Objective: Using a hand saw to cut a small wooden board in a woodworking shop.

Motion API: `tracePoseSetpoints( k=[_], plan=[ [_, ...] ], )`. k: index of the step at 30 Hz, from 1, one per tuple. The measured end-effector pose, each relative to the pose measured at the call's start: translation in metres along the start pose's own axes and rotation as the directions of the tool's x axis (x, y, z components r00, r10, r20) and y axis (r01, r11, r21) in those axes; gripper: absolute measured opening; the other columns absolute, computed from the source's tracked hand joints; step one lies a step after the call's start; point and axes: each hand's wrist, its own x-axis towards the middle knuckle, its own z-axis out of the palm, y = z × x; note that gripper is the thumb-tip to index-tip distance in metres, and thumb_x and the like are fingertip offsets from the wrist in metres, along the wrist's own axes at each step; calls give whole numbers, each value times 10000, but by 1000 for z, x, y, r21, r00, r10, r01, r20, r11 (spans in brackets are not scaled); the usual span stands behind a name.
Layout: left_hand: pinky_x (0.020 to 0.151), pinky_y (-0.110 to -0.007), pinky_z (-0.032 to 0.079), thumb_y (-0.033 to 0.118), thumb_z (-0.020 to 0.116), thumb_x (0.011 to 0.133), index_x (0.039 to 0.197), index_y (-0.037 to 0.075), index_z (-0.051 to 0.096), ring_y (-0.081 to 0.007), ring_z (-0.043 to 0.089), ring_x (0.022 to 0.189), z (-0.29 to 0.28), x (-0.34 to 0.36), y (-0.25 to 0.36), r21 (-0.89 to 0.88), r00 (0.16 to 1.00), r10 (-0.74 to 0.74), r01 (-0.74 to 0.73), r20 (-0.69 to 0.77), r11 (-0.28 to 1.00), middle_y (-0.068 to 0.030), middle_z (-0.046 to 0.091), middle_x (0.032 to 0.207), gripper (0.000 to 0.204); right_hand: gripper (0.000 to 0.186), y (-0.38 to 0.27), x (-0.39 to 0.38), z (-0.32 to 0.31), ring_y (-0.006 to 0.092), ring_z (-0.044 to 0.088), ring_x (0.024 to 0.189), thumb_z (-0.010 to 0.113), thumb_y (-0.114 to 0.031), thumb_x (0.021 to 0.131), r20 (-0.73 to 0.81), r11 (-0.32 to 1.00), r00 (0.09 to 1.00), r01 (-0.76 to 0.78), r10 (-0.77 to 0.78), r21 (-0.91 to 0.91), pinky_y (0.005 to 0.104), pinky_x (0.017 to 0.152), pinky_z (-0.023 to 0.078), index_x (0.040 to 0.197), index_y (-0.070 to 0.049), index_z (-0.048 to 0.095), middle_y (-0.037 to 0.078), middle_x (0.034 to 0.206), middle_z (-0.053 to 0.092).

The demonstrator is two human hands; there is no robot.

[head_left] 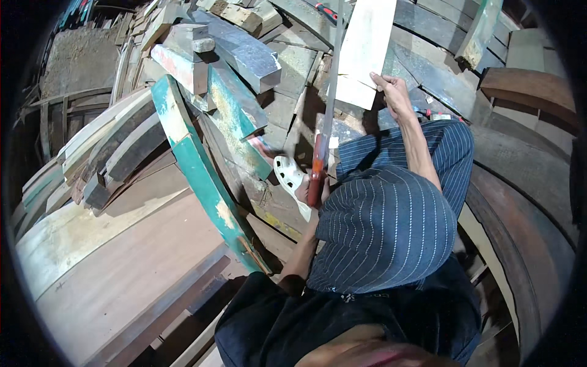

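Note:
My left hand (323, 187), partly hidden by my raised knee, is closed around the orange-red handle of a handsaw (331, 101). The saw's long narrow blade points away from me, along the left side of a pale white board (367, 46). With thumb and fingers, my right hand (394, 95) pinches the board's right edge near its close end. A dark line crosses the board just above that end; whether it is a cut or a mark I cannot tell. Beside the saw handle is a white clog with holes (290, 176).
A long green-painted timber (199, 168) slants along my left. Thick painted blocks (235, 46) are piled beyond it, and curved planks (122, 144) are stacked farther left. A brown curved timber (529, 98) lies at right. My striped trouser leg (391, 226) fills the near middle.

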Motion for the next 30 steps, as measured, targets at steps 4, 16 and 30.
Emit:
tracePoseSetpoints(
  k=[4, 16, 30],
  plan=[
    [477, -275, 348, 118, 660, 852, 677, -1, 513, -79, 467, 534, 13, 18, -2, -17, 999, 36, -37, -25, 999, -17, 508, 566, 258, 462, -11, -2, 1, 12, 371, 395, 776, -361, 803, -35, 995, 997, -73, 76, 64, 210, 345, 227, 949, 66, 677, 7, 648, 569],
    [478, -275, 349, 99, 648, 854, 681, -2, 511, -79, 473, 538, 12, 58, 15, -153, 998, 27, -34, -49, 988, -13, 511, 574, 243, 275, -13, 1, 2, 124, 566, 532, 724, -185, 865, -32, 991, 998, -53, 57, 121, 267, 509, 521, 834, 78, 651, 54, 670, 582],
    [486, -272, 372, 62, 694, 840, 721, 1, 560, -81, 476, 546, 40, 67, -5, -163, 996, -86, 86, 8, 983, -14, 543, 601, 189, 330, -3, 1, -4, 88, 535, 536, 740, -233, 853, -2, 990, 998, -54, 55, 134, 237, 500, 449, 852, 88, 667, 27, 669, 586]
  ],
)
